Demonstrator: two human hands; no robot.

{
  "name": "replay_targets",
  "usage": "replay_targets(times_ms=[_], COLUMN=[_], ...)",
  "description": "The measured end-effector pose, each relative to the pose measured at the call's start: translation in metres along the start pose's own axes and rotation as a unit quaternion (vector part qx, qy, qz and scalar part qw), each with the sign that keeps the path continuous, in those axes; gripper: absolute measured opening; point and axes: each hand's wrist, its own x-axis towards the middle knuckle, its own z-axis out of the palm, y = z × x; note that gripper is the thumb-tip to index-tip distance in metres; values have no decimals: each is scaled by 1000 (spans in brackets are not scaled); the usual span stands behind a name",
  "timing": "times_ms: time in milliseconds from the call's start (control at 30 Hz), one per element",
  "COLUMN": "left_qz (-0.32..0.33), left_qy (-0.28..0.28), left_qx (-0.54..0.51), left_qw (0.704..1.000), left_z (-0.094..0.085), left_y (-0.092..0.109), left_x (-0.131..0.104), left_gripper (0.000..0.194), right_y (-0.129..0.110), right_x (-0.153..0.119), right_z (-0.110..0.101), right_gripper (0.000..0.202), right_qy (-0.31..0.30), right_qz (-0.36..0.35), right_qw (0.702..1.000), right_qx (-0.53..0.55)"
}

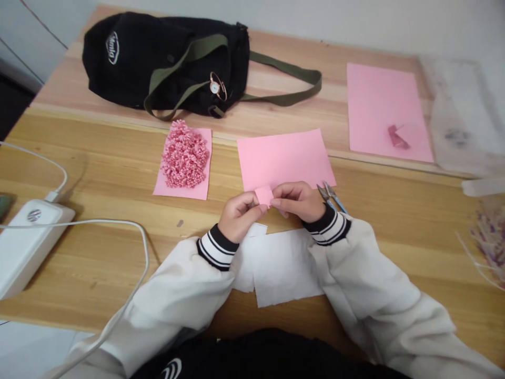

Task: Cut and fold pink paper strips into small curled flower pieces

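Note:
Between my two hands is a small piece of pink paper (264,195), held up just above the near edge of a larger pink sheet (284,158). My left hand (240,211) pinches its left side and lower edge between thumb and fingers. On the right side, my right hand (299,201) grips it the same way; part of those fingers is hidden behind the paper. Small scissors (332,197) with blue handles lie beside my right wrist, partly covered by the sleeve. White paper sheets (286,268) lie on the table under my forearms.
A pile of pink curled paper strips (185,158) rests on a pink card (201,190) at left. Behind are a black bag (130,58) and a watch (215,87). Another pink sheet (382,95) is at far right. A white power bank (35,237) with a cable sits left.

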Motion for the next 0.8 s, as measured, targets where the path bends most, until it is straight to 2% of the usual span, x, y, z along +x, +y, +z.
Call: replay_targets(times_ms=[200, 800], left_qz=[3, -9], left_qy=[-1, 2], left_qx=[-3, 7], left_qw=[1000, 1000], left_z=[0, 0], left_y=[1, 2], left_x=[0, 0], left_gripper=[19, 20], right_y=[2, 0], right_x=[-1, -1], right_z=[0, 1], right_gripper=[24, 24], right_qy=[0, 1], right_qz=[2, 3], right_qw=[1000, 1000], right_qx=[-2, -9])
